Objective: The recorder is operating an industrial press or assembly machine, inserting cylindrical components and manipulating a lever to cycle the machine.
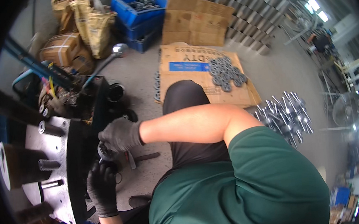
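My right hand, in a dark grey glove, reaches across to the left with its fingers curled over a round metal part. A short bright pin end shows at the lower side of that part. Just below it is my left hand, gloved too, its fingers bent together near the pin; what they hold is hidden. Both hands are beside the machine's thick metal plate, which carries several projecting cylinders and pins. Shadow behind the plate hides part of the work spot.
A lever with a ball end rises beyond my hands. Flat cardboard carries several dark metal rings. Several shafts with discs stand on the floor at right. Blue crates and sacks are at the back.
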Demonstrator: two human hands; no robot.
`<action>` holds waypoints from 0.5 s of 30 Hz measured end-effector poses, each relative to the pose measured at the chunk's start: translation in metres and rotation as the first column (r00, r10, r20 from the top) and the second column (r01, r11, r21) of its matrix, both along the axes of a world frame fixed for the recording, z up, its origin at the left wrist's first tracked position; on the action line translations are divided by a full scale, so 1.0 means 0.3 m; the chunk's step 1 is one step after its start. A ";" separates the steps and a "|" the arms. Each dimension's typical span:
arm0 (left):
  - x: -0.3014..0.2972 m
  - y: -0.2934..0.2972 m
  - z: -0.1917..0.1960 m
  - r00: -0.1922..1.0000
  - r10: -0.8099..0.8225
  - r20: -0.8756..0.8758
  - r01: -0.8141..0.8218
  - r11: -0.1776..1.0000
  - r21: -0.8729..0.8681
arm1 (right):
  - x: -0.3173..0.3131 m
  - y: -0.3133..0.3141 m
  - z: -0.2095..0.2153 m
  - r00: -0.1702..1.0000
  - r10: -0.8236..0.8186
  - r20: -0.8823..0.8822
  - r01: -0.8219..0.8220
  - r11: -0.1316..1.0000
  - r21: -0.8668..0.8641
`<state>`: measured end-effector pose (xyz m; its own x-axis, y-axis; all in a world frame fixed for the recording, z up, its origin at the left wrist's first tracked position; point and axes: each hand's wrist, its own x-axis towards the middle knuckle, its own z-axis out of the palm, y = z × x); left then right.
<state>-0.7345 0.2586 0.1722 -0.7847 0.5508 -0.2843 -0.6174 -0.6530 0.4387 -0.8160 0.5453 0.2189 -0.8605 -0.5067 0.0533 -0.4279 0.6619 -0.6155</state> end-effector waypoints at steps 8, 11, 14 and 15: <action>-0.061 0.009 -0.138 0.992 -0.072 -0.102 0.058 0.989 -0.139 | -0.025 0.303 -0.066 1.000 0.017 -0.005 -0.012 0.869 0.494; -0.089 0.043 -0.165 0.943 -0.177 -0.283 0.063 0.927 -0.370 | -0.001 0.430 -0.083 0.989 -0.128 0.078 0.064 0.828 0.557; -0.152 0.069 -0.173 0.976 -0.159 -0.145 0.100 0.932 -0.349 | 0.028 0.562 -0.075 0.959 -0.280 0.042 0.224 0.842 0.490; -0.177 0.076 -0.180 0.988 -0.139 -0.064 0.117 0.957 -0.265 | 0.032 0.604 -0.061 0.952 -0.306 -0.003 0.275 0.851 0.447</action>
